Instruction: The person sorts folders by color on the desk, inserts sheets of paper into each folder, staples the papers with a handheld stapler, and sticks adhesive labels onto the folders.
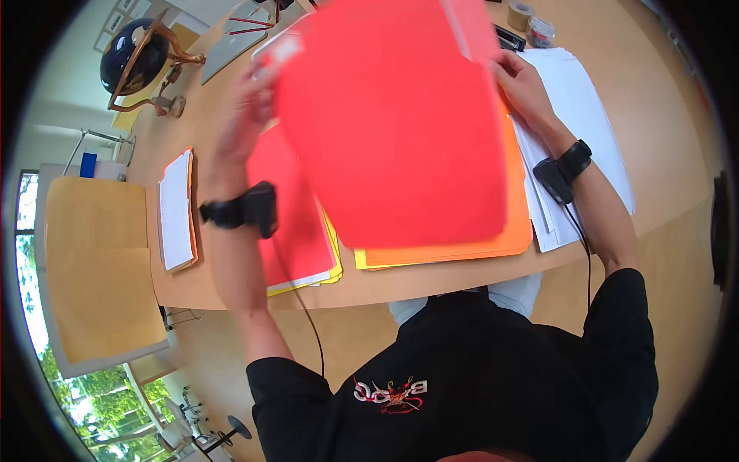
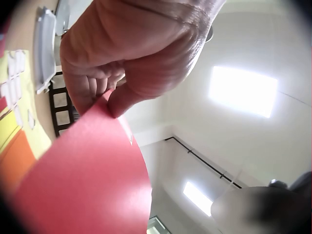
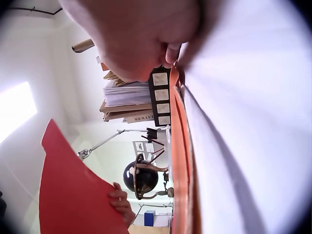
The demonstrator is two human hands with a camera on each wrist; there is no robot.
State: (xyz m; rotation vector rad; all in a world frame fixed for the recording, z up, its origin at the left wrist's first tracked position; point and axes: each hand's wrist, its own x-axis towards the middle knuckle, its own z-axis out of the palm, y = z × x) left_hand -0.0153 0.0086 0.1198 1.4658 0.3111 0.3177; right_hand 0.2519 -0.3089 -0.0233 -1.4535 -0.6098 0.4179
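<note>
My left hand [image 2: 131,53] pinches a corner of a red folder [image 1: 400,131] between thumb and fingers, and the folder hangs raised over the desk. In the right wrist view that red folder [image 3: 73,190] stands apart from my right hand [image 3: 141,34]. The right hand's curled fingertips are right at the edge of an orange folder stack [image 1: 517,223]; I cannot tell whether they grip it. To the left lies a pile with a red folder [image 1: 285,208] on top and yellow edges below. White papers [image 1: 577,115] lie beneath the right hand and wrist.
A smaller stack with a white sheet [image 1: 177,212] on top lies at the desk's left. Behind it stand a dark globe [image 1: 135,58] and a grey laptop-like panel [image 1: 231,54]. A tape roll [image 1: 519,15] sits at the far right. A yellow chair [image 1: 100,269] is beside the desk.
</note>
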